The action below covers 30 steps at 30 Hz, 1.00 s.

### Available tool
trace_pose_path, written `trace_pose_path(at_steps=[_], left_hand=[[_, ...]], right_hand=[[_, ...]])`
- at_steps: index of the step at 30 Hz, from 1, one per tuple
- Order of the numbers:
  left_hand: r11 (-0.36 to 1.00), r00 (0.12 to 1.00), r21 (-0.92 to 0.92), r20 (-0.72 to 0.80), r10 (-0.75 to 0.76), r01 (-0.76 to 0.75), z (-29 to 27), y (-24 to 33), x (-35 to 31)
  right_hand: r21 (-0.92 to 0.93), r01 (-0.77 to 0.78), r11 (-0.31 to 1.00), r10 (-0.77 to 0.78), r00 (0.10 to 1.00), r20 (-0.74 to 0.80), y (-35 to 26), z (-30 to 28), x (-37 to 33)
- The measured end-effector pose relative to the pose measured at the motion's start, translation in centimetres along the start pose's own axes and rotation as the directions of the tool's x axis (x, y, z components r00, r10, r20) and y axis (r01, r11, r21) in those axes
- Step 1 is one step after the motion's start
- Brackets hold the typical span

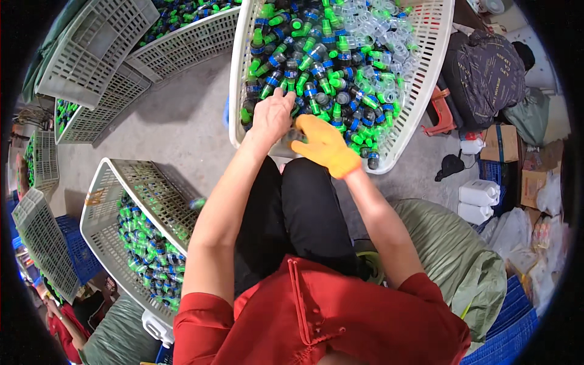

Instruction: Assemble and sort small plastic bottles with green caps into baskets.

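Observation:
In front of me stands a white slatted crate (439,67) full of small green, black and blue plastic pieces (316,55) that look like spouted bottle caps. Clear cup-shaped plastic pieces (389,36) lie among them, mostly at the far right. My bare left hand (274,117) reaches over the crate's near left part, fingers stretched onto the pieces. Beside it, my right hand (323,143) wears an orange glove, thumb and fingers apart over the near rim. A greyish blur shows in that gap; I cannot make it out. Left of my legs, a blurred green-and-black piece (198,204) hangs in mid-air.
To my left, a tilted white crate (104,213) holds more green-and-black pieces. Further slatted crates (100,45) stand at the far left. On the right are a red plastic stool (439,114), white jugs (479,193), cardboard boxes (501,143) and a large green sack (441,243).

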<state>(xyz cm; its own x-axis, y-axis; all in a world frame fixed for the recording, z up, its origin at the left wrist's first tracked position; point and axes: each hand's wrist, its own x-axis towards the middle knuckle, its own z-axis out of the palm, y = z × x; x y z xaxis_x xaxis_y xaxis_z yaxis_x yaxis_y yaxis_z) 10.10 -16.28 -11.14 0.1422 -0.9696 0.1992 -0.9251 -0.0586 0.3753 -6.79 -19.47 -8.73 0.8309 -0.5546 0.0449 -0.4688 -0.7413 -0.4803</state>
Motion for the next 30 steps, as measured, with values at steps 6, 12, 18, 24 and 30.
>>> trace_pose_path(at_steps=[6, 12, 18, 24, 30], left_hand=[[0.544, 0.899, -0.727, 0.25, -0.359, 0.419, -3.6, 2.4, -3.2], [-0.085, 0.756, -0.858, 0.489, -0.435, 0.506, -4.6, 6.7, -9.6], [0.263, 0.773, -0.907, 0.097, -0.627, 0.328, -4.4, 11.0, -11.5], [0.491, 0.808, -0.87, -0.321, -0.493, -0.046, -8.0, 10.9, -15.5], [0.296, 0.761, -0.947, -0.1, -0.642, 0.125, -10.8, 7.6, -17.8]], right_hand=[[0.492, -0.289, 0.821, 0.359, 0.932, -0.051, -0.5, -3.7, -5.3], [0.201, 0.079, 0.976, -0.029, 0.97, -0.24, -5.6, -5.1, -6.2], [-0.26, 0.264, 0.929, -0.293, 0.953, -0.076, -7.9, -7.2, -9.1], [0.742, -0.308, 0.595, 0.151, 0.95, 0.273, -11.6, -5.0, -9.9], [0.279, 0.191, 0.941, -0.146, 0.974, -0.174, -15.7, -4.8, -7.9]])
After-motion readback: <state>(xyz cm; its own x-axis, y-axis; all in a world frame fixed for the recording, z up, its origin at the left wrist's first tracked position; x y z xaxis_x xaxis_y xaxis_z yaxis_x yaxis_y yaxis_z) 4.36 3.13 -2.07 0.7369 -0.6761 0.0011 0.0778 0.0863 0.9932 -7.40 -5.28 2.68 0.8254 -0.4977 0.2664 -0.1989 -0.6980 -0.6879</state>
